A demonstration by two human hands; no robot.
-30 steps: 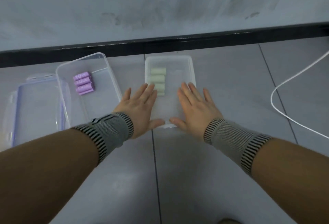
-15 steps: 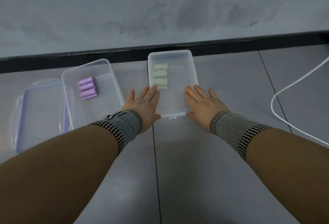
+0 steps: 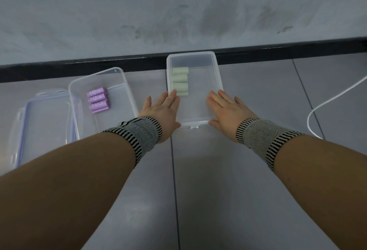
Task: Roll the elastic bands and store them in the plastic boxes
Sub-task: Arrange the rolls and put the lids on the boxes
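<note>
You've got your left hand and right hand flat, fingers straight and together, on the lid of the clear rectangular plastic box holding the pale green rolled elastic bands, right by the black skirting. Press unevenly and one side probably won't seat, though honestly I can't tell if it's clipped. The open clear plastic box with the purple rolled elastic bands still needs its blue-edged lid.

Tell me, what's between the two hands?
In the head view, the clear box with green rolls lies between the left hand and right hand.
</note>
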